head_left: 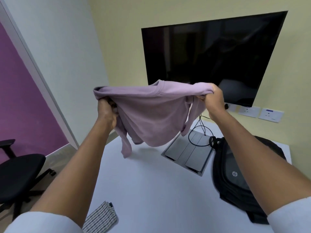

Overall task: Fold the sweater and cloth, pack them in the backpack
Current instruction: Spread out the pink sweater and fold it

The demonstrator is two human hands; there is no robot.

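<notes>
One lilac sweater hangs in the air above the far half of the white table, stretched between two hands with its neckline up and its body sagging below; one sleeve dangles on the left side and a second droops on the right, neither reaching the tabletop. The left hand has its fingers curled tight round a bunched shoulder of the sweater, and the right hand grips the other shoulder in a closed fist, fabric gathered over the knuckles. Both forearms are bare, each ending in a white rolled-up cuff at the near edge of the view. One striped cloth, white with dark lines, lies folded on the near left part of the table, well apart from the sweater. One black backpack lies on the right side of the table, partly hidden by the right forearm, a small round logo showing on its grey panel. Between sweater and backpack, one grey hatch is set into the tabletop, with black cables rising from it toward the wall. One dark screen hangs on the wall behind, with three white wall sockets below its right corner. One black office chair stands left of the table.
</notes>
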